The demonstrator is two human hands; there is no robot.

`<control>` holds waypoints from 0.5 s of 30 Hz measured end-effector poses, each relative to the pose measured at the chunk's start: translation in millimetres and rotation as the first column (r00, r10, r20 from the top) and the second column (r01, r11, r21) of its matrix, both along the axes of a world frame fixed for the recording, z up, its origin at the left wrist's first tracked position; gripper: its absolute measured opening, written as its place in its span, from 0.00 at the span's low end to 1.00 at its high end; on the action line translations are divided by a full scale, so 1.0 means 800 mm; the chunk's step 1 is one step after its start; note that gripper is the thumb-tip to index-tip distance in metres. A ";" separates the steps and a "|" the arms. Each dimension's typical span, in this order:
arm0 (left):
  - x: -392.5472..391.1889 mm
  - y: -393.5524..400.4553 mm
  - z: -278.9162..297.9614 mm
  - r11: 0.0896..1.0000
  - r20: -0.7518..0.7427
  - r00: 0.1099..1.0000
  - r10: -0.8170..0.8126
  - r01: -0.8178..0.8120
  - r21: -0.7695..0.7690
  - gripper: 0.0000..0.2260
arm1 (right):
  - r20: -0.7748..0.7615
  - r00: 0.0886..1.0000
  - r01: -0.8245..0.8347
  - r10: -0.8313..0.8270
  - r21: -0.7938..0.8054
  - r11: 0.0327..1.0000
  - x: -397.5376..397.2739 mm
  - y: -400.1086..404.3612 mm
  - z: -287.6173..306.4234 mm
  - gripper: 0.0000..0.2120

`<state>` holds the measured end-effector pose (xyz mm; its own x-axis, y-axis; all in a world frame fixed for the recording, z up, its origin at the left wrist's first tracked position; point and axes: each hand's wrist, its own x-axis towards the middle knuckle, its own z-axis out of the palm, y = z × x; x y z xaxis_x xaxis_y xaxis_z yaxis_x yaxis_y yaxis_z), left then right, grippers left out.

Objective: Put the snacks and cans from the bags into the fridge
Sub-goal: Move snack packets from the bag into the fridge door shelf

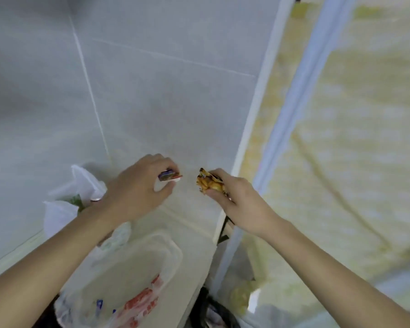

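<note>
Orange crinkled snack packet (210, 182) pinched in my right hand (237, 200), fingers curled round it, held up in front of the grey tiled wall (152, 91). My left hand (137, 188) grips a small purple-and-white snack pack (168, 176) between thumb and fingers, just beside the other snack, not touching. Below my left wrist a white plastic bag (64, 209) sits open. Lower down, a clear bag with red print (140, 301) rests by a translucent lid (166, 252). Fridge not identifiable; frame blurred.
</note>
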<state>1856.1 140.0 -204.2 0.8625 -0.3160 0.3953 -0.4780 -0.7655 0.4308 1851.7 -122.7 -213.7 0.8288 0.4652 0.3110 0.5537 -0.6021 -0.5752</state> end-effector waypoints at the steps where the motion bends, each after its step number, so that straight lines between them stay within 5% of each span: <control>1: 0.002 -0.023 0.016 0.999 0.027 0.998 -0.049 0.049 -0.005 0.08 | 0.028 0.998 0.048 -0.048 0.003 0.999 -0.016 -0.024 0.015 0.10; 8: -0.034 -0.238 0.100 0.893 0.147 0.888 -0.435 0.447 -0.059 0.09 | 0.219 0.870 0.449 -0.441 0.016 0.894 -0.169 -0.203 0.098 0.11; 15: -0.151 -0.500 0.139 0.650 0.235 0.636 -0.735 0.760 -0.025 0.08 | 0.289 0.559 0.803 -0.777 0.044 0.594 -0.383 -0.374 0.140 0.11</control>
